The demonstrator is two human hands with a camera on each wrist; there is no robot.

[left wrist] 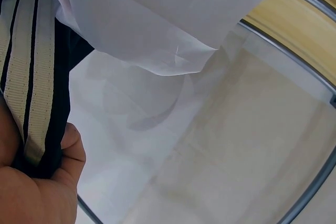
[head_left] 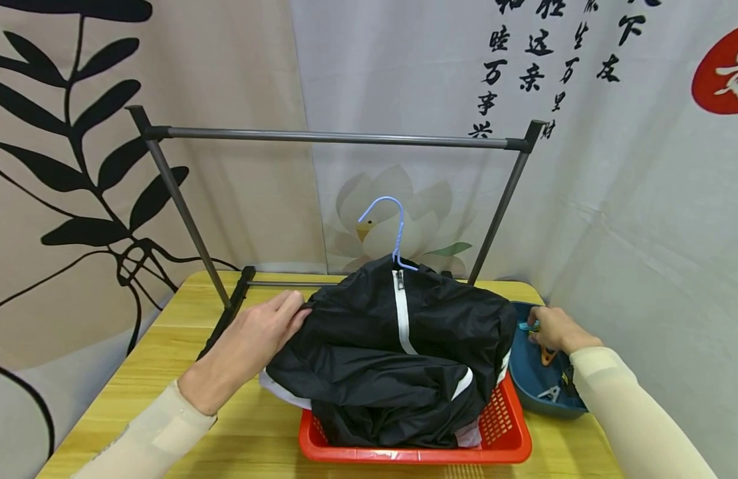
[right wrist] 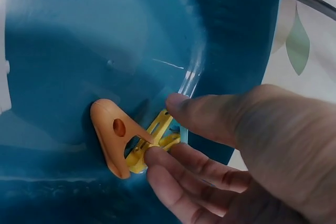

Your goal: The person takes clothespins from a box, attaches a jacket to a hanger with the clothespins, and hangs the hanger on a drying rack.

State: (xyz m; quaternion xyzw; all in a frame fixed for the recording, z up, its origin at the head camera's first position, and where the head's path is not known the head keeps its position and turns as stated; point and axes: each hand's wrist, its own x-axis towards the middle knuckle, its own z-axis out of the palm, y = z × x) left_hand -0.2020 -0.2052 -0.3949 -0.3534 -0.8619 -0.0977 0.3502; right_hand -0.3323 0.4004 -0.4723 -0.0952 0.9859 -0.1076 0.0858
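- While the left hand (head_left: 258, 339) pinches the black jacket (head_left: 357, 339) at its left side, thumb and fingers bent over the cloth, the right hand (head_left: 557, 329) reaches into the blue basin (head_left: 551, 407).
- At the left grip, the wrist view shows dark cloth with a pale striped band (left wrist: 44, 93) caught between thumb and fingers; white cloth (left wrist: 142, 19) hangs nearby.
- Thumb and fingers of the right grip curve around a yellow clip (right wrist: 135, 162) and a light-blue clip (head_left: 527, 326); whether they have closed firmly on either, I cannot tell.
- Just beside the yellow one lies an orange clip (right wrist: 107, 137); a grey clip (head_left: 550, 394) rests farther along the basin floor.
- The jacket is bunched over a red basket (head_left: 417, 456), with its lower folds inside; its white zip (head_left: 402, 309) faces the head camera.
- From the collar rises the hook of a light-blue hanger (head_left: 399, 233).
- Behind stands a grey metal rack (head_left: 339, 136) on the wooden table (head_left: 255, 446), with the basket and basin in front of it.
- A printed curtain (head_left: 243, 186) forms the background.
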